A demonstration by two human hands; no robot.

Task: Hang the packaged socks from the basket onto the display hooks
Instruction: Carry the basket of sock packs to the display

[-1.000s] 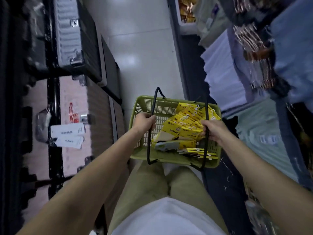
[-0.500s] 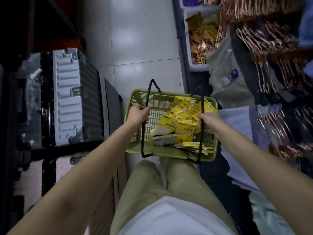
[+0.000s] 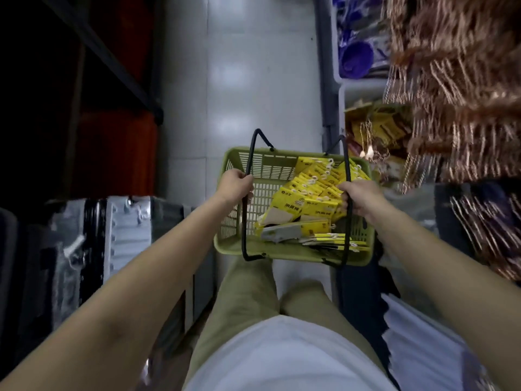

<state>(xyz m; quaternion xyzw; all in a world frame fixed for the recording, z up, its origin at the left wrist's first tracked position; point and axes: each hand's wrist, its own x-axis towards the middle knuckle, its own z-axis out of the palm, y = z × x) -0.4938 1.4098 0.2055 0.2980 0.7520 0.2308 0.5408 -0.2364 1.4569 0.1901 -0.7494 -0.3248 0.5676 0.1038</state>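
Observation:
I carry a green plastic basket (image 3: 234,221) in front of my legs over a pale tiled aisle. Several yellow sock packs (image 3: 310,198) lie piled in its right half, their small white hooks pointing away from me. My left hand (image 3: 234,186) grips the left black wire handle (image 3: 248,210). My right hand (image 3: 358,197) grips the right black handle (image 3: 348,238). No display hooks for the socks can be told apart in the blurred rack on the right.
A silver ribbed suitcase (image 3: 124,235) and dark shelving with orange items (image 3: 118,153) line the left. On the right are white bins (image 3: 342,91) of yellow packs and blue goods, a blurred rack of copper-coloured hangers (image 3: 451,94), and folded pale cloth (image 3: 423,348).
The basket and both hands hold the same grip while I have moved forward along the aisle; the suitcase slid back on the left, and the bins and hanger rack came closer on the right.

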